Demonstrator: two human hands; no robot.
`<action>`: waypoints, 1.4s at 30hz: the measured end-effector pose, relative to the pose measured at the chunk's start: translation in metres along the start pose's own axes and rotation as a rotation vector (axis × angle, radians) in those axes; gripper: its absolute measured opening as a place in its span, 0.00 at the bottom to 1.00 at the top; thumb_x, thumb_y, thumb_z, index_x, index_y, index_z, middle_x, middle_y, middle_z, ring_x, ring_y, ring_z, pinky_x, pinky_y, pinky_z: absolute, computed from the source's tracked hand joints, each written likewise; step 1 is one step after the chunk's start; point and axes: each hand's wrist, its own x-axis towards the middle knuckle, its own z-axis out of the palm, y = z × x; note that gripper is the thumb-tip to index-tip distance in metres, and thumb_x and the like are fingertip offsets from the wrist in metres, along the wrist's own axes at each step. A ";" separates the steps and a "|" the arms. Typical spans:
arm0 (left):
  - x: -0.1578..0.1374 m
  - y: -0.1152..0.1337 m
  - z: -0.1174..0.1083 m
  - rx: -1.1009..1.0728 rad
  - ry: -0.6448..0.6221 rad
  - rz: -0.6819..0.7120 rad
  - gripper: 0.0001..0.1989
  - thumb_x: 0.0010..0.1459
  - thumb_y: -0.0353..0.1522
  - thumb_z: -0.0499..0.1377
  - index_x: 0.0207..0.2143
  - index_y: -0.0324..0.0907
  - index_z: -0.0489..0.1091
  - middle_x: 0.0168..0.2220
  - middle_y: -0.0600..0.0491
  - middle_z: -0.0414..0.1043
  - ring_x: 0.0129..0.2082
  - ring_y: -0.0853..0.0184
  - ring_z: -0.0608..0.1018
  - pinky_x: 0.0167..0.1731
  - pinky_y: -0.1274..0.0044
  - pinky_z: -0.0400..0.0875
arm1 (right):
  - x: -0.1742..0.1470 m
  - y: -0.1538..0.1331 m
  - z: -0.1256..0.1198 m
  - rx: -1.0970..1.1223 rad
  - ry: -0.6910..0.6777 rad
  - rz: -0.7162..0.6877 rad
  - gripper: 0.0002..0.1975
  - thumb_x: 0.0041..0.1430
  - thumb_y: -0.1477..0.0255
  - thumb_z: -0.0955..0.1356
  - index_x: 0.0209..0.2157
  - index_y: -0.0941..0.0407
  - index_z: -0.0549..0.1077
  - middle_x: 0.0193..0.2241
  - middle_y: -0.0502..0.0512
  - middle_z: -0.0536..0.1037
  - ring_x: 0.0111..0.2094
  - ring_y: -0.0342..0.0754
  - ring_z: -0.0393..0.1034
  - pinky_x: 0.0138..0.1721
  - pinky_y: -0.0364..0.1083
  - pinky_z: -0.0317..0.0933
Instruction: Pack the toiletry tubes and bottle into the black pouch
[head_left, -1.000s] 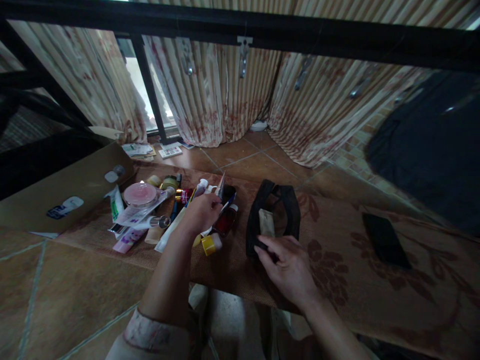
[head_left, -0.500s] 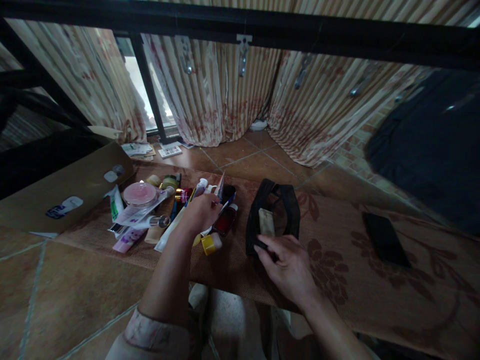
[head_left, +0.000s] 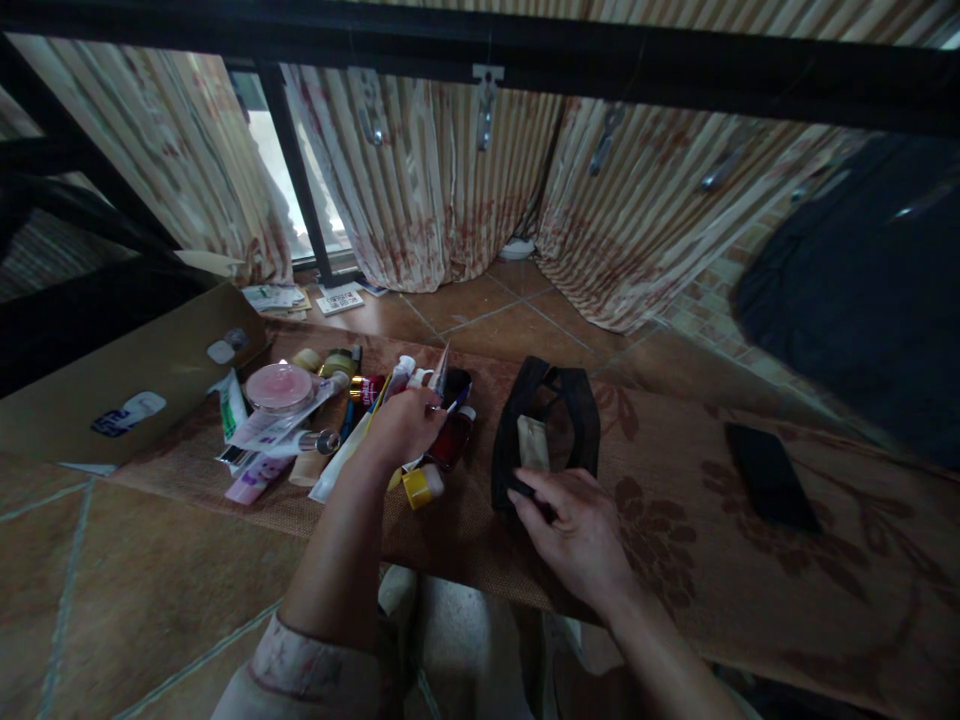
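My left hand [head_left: 406, 427] reaches into a heap of cosmetics, its fingers curled down among tubes and bottles. Whatever they grip is hidden; a slim pointed item [head_left: 441, 370] rises just beyond the fingertips. Close by lie a dark red bottle [head_left: 454, 440], a yellow-capped container [head_left: 420, 488] and a white tube [head_left: 341, 470]. My right hand [head_left: 574, 525] pinches the near rim of a black mesh pouch [head_left: 508, 440] between thumb and fingers. The pouch gapes upward, and a pale, flat-sided item [head_left: 533, 443] sits inside it.
A round pink compact [head_left: 280, 387] tops the heap's left side, beside an open cardboard box [head_left: 150, 385]. On the patterned cloth [head_left: 660, 440] at right lies a black phone [head_left: 771, 478]. Curtains [head_left: 450, 200] hang behind, with papers [head_left: 339, 300] by the window.
Hardly anything differs. My left hand shifts very slightly within the heap, while my right hand and the pouch stay where they were.
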 end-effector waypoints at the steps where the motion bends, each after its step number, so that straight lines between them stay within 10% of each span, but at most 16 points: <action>1: 0.000 0.000 0.000 0.021 0.001 0.011 0.13 0.58 0.35 0.53 0.37 0.39 0.76 0.34 0.47 0.76 0.34 0.62 0.76 0.36 0.75 0.66 | 0.000 0.000 0.000 0.001 0.000 -0.003 0.07 0.59 0.73 0.68 0.40 0.53 0.76 0.28 0.48 0.81 0.28 0.44 0.74 0.38 0.46 0.59; 42: -0.004 0.014 0.013 0.300 -0.136 -0.186 0.14 0.55 0.31 0.52 0.39 0.39 0.75 0.41 0.37 0.77 0.44 0.49 0.78 0.40 0.66 0.71 | -0.001 0.000 0.000 0.007 0.002 0.018 0.08 0.58 0.74 0.69 0.41 0.53 0.76 0.29 0.48 0.81 0.29 0.44 0.74 0.39 0.47 0.59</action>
